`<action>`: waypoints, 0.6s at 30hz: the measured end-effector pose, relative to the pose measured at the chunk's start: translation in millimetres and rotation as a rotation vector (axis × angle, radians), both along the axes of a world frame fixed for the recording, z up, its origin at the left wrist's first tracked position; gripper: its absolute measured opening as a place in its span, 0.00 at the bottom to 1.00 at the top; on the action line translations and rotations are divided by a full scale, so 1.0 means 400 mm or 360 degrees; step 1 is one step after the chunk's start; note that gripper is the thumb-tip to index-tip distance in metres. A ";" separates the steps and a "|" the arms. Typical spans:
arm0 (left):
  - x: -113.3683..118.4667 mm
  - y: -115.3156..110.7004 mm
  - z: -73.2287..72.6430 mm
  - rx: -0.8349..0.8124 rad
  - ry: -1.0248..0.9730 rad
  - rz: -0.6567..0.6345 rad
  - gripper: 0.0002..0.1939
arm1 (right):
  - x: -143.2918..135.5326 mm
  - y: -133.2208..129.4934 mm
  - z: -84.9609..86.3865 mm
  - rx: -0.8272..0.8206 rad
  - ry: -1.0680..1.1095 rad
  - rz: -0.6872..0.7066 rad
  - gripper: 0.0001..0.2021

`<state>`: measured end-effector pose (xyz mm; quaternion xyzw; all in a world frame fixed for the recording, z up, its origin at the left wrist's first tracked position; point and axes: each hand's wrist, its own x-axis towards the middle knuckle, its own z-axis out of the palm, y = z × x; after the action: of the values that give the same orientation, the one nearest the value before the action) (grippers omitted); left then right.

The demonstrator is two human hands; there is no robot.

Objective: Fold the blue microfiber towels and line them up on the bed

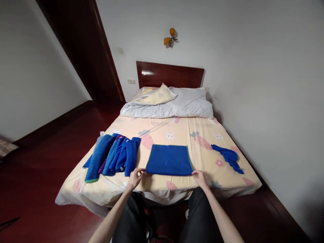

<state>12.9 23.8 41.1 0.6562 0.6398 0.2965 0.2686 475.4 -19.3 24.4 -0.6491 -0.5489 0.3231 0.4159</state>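
Note:
A blue towel (pixel 169 160) with green side edging lies flat as a rectangle near the front of the bed. My left hand (pixel 136 177) pinches its near left corner between thumb and fingers. At the near right corner, my right hand (pixel 199 177) is closed on the same towel. Left of it lie several rolled towels (pixel 117 155) side by side, mostly blue, with some purple showing. Over on the right, a crumpled blue cloth (pixel 229 157) rests on the sheet.
The bed (pixel 177 131) has a cream sheet printed with carrots and rabbits. A grey quilt (pixel 192 103) and a pale yellow pillow (pixel 159 95) are bunched by the dark wooden headboard (pixel 172 74). White wall stands close on the right; dark red floor (pixel 45 168) spreads on the left.

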 end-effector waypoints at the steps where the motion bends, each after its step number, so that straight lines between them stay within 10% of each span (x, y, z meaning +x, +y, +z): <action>1: 0.002 -0.021 -0.052 -0.0145 0.0020 -0.0031 0.14 | -0.006 -0.020 -0.040 -0.0083 0.0017 0.0023 0.05; 5: 0.015 -0.045 -0.154 -0.0389 -0.0163 0.0055 0.24 | -0.011 -0.044 -0.122 -0.0144 0.0107 -0.0074 0.07; 18: 0.020 -0.026 -0.182 -0.0543 -0.0314 0.0380 0.18 | 0.008 -0.040 -0.133 -0.0248 0.0217 -0.0272 0.11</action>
<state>21.1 13.4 -31.6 0.4887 0.7244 0.2764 0.3999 478.6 -35.1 -28.9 -0.7003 -0.4354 0.3715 0.4266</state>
